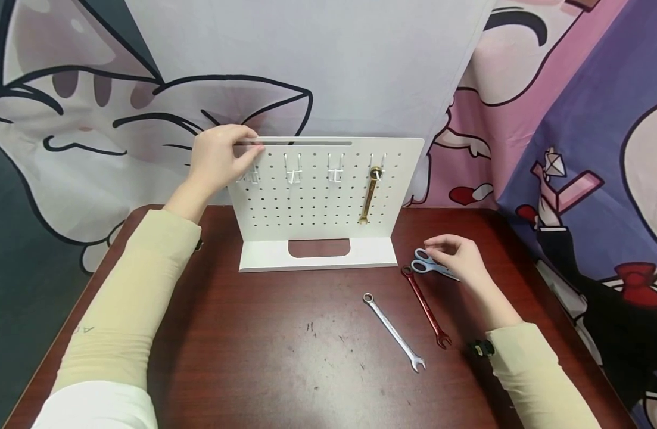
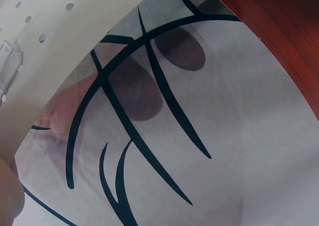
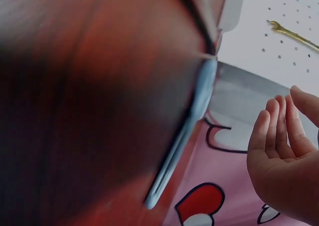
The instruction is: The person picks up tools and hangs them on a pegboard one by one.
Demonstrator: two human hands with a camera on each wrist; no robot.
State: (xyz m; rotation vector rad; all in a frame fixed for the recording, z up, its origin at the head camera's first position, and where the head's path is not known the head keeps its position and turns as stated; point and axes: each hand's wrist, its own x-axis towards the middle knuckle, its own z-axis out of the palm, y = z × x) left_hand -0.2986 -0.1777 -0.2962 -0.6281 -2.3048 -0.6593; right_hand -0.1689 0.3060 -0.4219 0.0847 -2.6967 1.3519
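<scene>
My left hand (image 1: 212, 155) grips the upper left corner of a white pegboard (image 1: 317, 208), thumb in front of it and fingers at its top edge. The pegboard stands upright on its base. Near its right side a gold wrench (image 1: 369, 199) hangs from a clear hook. My right hand (image 1: 459, 256) hovers by the blue scissors (image 1: 434, 266), fingers loosely bent, holding nothing. In the right wrist view the scissors (image 3: 202, 94) are apart from the fingers. A red wrench (image 1: 426, 305) and a silver wrench (image 1: 392, 331) lie on the table in front of the board.
Several clear hooks (image 1: 293, 176) line the upper part of the board. The dark red wooden table (image 1: 242, 345) carries everything. Cloth printed with cartoon figures (image 1: 483, 149) hangs behind and to the right, close to the table's edges.
</scene>
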